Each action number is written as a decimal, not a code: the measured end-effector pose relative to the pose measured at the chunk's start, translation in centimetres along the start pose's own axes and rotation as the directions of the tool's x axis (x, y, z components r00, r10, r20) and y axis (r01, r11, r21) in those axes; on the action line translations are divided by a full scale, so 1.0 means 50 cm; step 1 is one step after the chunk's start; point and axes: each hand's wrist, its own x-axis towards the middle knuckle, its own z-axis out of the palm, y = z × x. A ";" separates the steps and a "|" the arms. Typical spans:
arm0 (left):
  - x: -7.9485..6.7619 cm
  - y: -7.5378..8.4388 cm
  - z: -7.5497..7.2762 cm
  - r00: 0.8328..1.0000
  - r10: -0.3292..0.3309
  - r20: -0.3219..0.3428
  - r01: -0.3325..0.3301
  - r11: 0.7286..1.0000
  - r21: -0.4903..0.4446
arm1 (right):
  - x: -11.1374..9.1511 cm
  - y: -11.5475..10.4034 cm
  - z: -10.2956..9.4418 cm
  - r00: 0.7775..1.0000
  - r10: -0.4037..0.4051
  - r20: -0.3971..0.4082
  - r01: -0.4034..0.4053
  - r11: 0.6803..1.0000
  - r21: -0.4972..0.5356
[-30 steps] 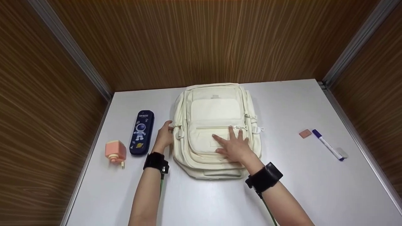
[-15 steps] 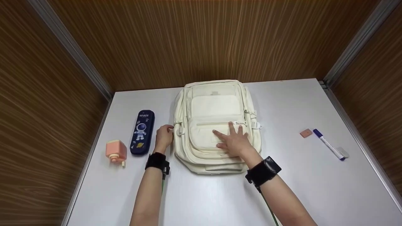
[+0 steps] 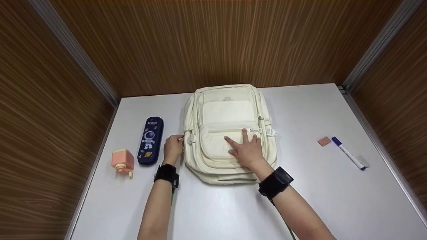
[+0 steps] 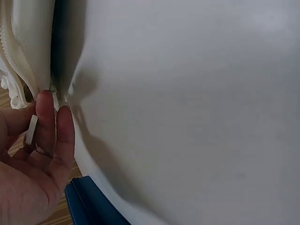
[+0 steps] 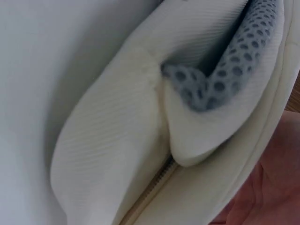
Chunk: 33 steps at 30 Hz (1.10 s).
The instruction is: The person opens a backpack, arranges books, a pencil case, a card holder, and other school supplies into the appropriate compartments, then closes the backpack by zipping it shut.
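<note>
A cream backpack (image 3: 228,113) lies on its back on the white table, front pockets upward. At its left side, my left hand (image 3: 173,146) has curled fingers against the edge near a side buckle (image 3: 191,139). The left wrist view shows the thumb and index finger pinching at a small white zipper pull (image 4: 31,130), beside the bag's zipper (image 4: 14,61). My right hand (image 3: 249,151) rests on the front pocket with fingers spread, just below the pocket zipper (image 3: 230,130). The right wrist view shows grey mesh lining (image 5: 234,65) in a side fold, with part of the hand behind the bag's edge.
Left of the bag lie a navy space-print pencil case (image 3: 150,140) and a pink pencil sharpener (image 3: 122,160) with a crank. At right are a small pinkish square (image 3: 324,141), a blue-capped marker (image 3: 347,151) and a greyish piece (image 3: 363,161). Wood-grain panels (image 3: 213,43) enclose the table.
The backpack has shifted slightly away toward the back panel. My left fingers, straighter along the bag's side before, have curled in at its edge. My right hand stays spread on the pocket.
</note>
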 end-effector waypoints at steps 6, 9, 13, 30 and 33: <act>-0.012 0.004 0.000 1.000 -0.004 -0.003 0.004 1.000 0.008 | 0.011 -0.010 0.003 0.998 0.056 -0.018 -0.058 0.995 -0.084; -0.020 0.007 0.002 1.000 -0.005 -0.003 0.005 1.000 0.008 | 0.018 -0.011 0.007 0.997 0.076 -0.022 -0.078 0.991 -0.106; -0.036 0.011 0.001 1.000 -0.003 -0.003 0.003 1.000 0.020 | 0.026 -0.010 0.015 0.996 0.084 -0.035 -0.088 0.988 -0.131; -0.132 0.010 -0.038 0.995 0.032 0.099 -0.042 0.994 0.098 | 0.033 -0.009 0.019 0.997 0.068 -0.048 -0.074 0.989 -0.128; -0.144 0.012 -0.045 0.991 0.023 0.134 -0.035 0.996 0.085 | 0.033 -0.009 0.019 0.997 0.069 -0.046 -0.074 0.989 -0.131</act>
